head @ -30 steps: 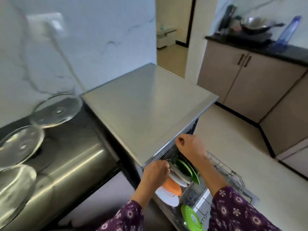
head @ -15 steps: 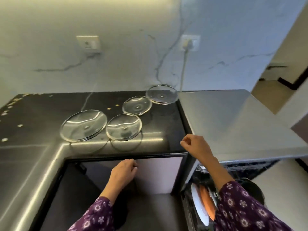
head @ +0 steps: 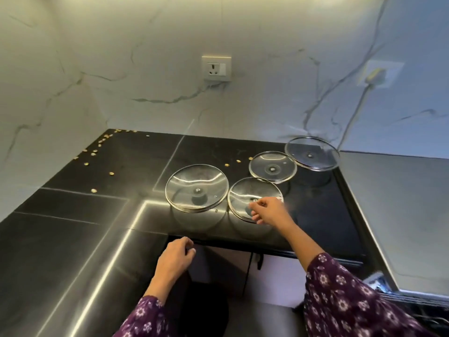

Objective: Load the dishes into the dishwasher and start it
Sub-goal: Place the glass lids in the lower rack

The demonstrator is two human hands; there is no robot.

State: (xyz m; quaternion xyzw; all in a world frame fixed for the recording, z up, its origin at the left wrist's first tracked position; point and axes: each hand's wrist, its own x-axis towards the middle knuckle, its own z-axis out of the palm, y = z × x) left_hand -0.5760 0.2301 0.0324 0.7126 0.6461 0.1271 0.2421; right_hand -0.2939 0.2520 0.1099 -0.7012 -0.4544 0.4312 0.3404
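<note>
Right hand [head: 269, 211] hovers part-spread over nearest glass lid [head: 243, 192] on surface [head: 97, 227]; left hand [head: 176, 257] loosely curled, holding nothing

Four glass lids [head: 196, 188] are crowding the countertop's [head: 73, 239] right half, rims just beside each other, blocking passage between them. Hand room is running along the front edge and left side; crumbs [head: 93, 153] are littering the back-left corner.

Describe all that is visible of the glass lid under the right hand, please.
The glass lid is round and clear, with a thin metal rim and a small metal fitting at its centre. It lies about flat on the black counter, near the front edge, beside a larger lid. The right hand reaches over its right part; whether the fingers touch it is unclear.
</note>
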